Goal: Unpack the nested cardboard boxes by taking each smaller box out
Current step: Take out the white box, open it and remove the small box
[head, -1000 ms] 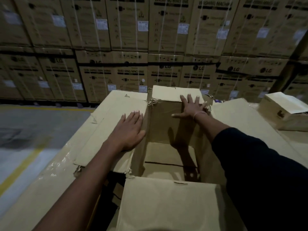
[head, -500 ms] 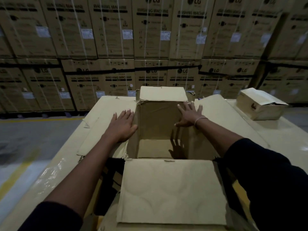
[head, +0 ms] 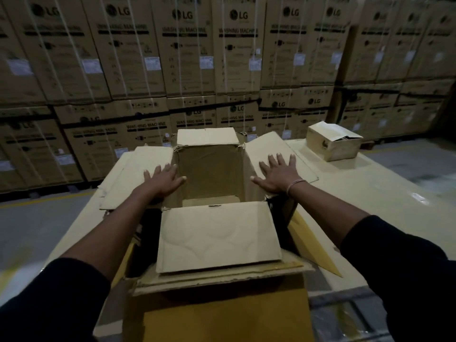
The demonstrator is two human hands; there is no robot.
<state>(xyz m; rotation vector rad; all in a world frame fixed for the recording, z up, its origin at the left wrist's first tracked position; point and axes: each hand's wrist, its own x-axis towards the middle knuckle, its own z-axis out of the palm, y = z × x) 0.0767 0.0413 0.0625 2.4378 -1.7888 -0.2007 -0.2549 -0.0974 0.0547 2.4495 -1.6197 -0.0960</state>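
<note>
An open cardboard box (head: 209,174) stands inside a larger brown outer box (head: 222,314), with all its flaps folded outward and only its bare bottom showing inside. My left hand (head: 164,180) lies flat with straight fingers on the left flap (head: 133,174). My right hand (head: 277,175) lies flat with spread fingers on the right flap (head: 269,149). The near flap (head: 217,238) points toward me and the far flap (head: 207,135) points away.
A small cardboard box (head: 333,141) with a loose lid sits at the back right on the pale platform (head: 370,183). A wall of stacked washing machine cartons (head: 222,58) fills the background. Grey floor with a yellow line lies to the left.
My right hand came out of the box, off its inner wall, and now rests on the right flap. The view pulled back, showing the outer box below. My left hand stayed on the left flap.
</note>
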